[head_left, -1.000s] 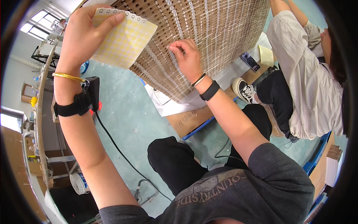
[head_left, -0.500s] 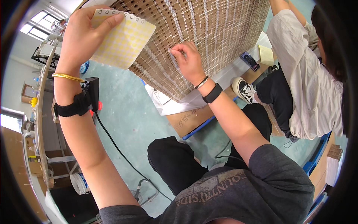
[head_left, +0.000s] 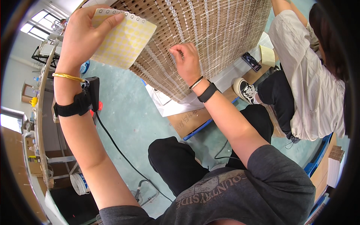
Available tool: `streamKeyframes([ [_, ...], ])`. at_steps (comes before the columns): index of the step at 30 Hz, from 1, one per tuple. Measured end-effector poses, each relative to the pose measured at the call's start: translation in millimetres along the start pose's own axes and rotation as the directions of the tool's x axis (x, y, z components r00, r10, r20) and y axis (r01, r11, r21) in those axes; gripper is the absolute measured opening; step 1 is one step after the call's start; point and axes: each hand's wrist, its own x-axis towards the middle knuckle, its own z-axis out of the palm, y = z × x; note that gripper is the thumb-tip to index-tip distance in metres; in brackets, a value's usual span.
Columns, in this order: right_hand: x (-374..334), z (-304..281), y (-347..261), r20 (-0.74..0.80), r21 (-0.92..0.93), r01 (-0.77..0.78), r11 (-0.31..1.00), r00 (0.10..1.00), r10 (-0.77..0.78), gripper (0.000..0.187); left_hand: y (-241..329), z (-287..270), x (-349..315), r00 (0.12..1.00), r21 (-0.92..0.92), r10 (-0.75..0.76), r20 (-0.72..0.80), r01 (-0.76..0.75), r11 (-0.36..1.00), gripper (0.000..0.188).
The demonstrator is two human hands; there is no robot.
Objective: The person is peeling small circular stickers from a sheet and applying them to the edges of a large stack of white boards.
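Note:
My left hand (head_left: 88, 33) grips a sheet of round stickers (head_left: 125, 39) between thumb and fingers. The sheet is pale with yellow checks, and a row of marked round stickers runs along its upper edge. Before me stands a brown perforated board (head_left: 210, 33) with rows of holes, thin pale rods or wires, and lines of small white round pieces. My right hand (head_left: 187, 62) is in front of the board's lower left part, thumb and forefinger pinched together. Whatever lies between those fingertips is too small to make out.
To the right sits another person in a light shirt (head_left: 300, 75), arm raised to the board. A phone (head_left: 251, 62) and a yellow sheet (head_left: 267, 56) lie by the board's foot. A black cable (head_left: 123, 157) hangs from my left wrist device. At left stands a long bench (head_left: 40, 123).
My right hand and forearm have shifted slightly left and down, with the fingers still pinched. My left hand and the sticker sheet have stayed put.

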Motion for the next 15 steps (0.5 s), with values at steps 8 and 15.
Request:
streamKeyframes([
  [8, -3.1, -7.7, 3.8, 0.050, 0.082, 0.000, 0.997, 0.999, -0.004, 0.009, 0.0, 1.0, -0.2, 1.000, 0.029, -0.004, 0.011, 0.004, 1.000, 0.036],
  [15, 0.1, -3.8, 5.5, 0.003, 0.060, -0.003, 0.998, 1.000, 0.003, 0.006, 2.4, -0.5, 0.0, 0.999, 0.001, -0.042, 0.035, 0.042, 0.999, 0.036],
])
